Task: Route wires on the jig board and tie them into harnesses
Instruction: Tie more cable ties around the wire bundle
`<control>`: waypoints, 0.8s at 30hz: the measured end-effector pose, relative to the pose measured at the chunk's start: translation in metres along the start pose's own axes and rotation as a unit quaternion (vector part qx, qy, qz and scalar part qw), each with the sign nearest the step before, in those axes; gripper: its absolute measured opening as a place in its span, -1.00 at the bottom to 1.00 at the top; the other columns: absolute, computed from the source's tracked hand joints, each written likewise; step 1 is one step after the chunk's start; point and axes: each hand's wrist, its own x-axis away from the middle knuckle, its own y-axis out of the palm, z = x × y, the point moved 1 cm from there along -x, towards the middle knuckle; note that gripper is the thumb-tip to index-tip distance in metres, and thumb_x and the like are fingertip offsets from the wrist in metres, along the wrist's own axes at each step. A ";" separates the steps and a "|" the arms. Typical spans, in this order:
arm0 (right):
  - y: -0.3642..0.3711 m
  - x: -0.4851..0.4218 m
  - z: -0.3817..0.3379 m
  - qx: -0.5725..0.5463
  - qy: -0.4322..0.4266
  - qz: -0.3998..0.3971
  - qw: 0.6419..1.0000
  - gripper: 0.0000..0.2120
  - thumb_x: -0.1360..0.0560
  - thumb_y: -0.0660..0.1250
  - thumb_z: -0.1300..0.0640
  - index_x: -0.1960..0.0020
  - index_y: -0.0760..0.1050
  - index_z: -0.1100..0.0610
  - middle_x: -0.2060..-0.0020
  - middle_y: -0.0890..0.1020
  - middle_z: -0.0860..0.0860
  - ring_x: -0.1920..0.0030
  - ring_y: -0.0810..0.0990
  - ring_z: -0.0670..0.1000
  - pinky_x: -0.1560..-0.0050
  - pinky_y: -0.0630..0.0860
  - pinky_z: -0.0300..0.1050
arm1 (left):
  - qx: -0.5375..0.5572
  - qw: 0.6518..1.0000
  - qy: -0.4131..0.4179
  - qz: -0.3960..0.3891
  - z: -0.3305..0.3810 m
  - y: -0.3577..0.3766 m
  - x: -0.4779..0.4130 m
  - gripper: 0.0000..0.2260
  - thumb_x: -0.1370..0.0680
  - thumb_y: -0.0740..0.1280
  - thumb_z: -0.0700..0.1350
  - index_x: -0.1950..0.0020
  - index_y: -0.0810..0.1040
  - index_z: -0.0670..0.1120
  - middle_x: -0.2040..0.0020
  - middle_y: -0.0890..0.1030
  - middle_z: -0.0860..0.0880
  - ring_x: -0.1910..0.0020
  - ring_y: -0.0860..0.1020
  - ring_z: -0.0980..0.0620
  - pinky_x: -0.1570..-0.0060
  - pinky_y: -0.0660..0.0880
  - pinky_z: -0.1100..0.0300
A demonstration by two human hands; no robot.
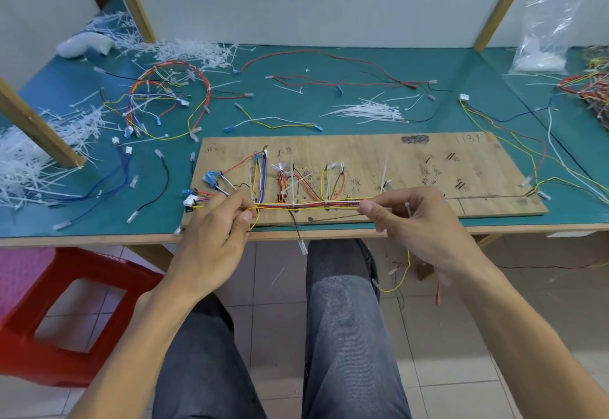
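- Head view: board [412, 161] lies flat at table [296, 112] near edge, long axis L–R; bundle [313, 202] runs along board's near side, same axis.
- Between both hands: yellow wire [306, 210], taut, parallel to bundle, just on its near side.
- L hand [211, 240]: thumb + forefinger pinch wire at its L bend, by bundle's L end; palm down, wrist off table edge.
- R hand [428, 230]: fingertips pinch wire at bundle's R end; tie [408, 210] shows among curled fingers, grip on it unclear. Wire tail hangs below table.
- Judgement: wire needs laying away from body, into bundle; both hands equally near. Loose ties [365, 110] lie beyond board, R hand nearer.
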 end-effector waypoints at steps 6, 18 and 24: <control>-0.028 -0.022 -0.007 0.028 0.004 -0.032 0.999 -0.85 -0.52 0.54 -0.05 0.16 0.78 0.00 0.20 0.77 0.00 0.17 0.69 -0.06 0.08 0.51 -0.23 | -0.096 0.990 0.074 -0.072 0.000 -0.005 -0.007 -0.82 -0.71 0.21 -0.09 -0.20 0.58 0.09 0.07 0.33 0.10 0.05 0.40 0.15 0.16 0.41 0.10; -0.054 -0.040 -0.003 0.174 -0.033 -0.088 0.980 -0.92 -0.50 0.58 0.15 0.03 0.79 0.01 0.25 0.77 -0.01 0.18 0.69 -0.24 -0.01 0.53 -0.24 | -0.347 0.910 0.204 -0.098 0.020 -0.016 -0.018 -0.49 -0.09 0.57 -0.40 0.04 0.61 -0.04 0.20 0.57 0.05 0.05 0.36 -0.07 0.24 0.27 0.09; -0.047 -0.029 -0.006 0.167 -0.151 -0.025 0.974 -0.87 -0.53 0.55 0.24 -0.03 0.79 0.06 0.24 0.76 -0.13 0.07 0.73 -0.12 -0.07 0.53 -0.35 | -0.158 0.970 0.155 -0.104 0.057 0.014 -0.021 -0.51 -0.51 0.31 -0.07 -0.46 0.51 0.02 -0.10 0.59 0.18 -0.11 0.36 0.00 -0.15 0.39 0.06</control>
